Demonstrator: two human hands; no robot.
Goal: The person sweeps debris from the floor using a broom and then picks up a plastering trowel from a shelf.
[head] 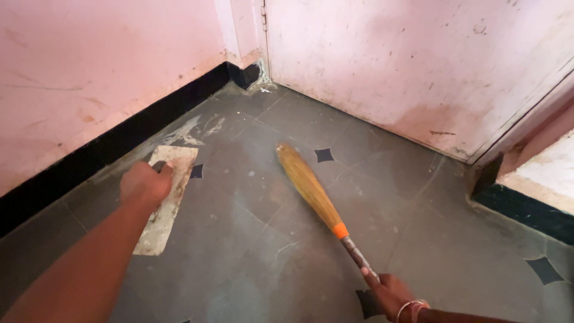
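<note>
My right hand (390, 294) at the lower right grips the thin handle of a straw broom (308, 182). An orange band ties its bristles, and the bristle tip rests on the grey floor near the room's corner. My left hand (143, 181) is closed on the handle of a flat, dirty rectangular pan (164, 203), which lies on the floor close to the left wall. Broom and pan lie roughly a tile apart.
Pink walls with a black skirting (113, 143) meet in a corner at the top. A worn pink door (418, 66) fills the far wall. The grey tiles (251, 239) carry small dark diamond inlays. A step or ledge (538, 185) rises at the right.
</note>
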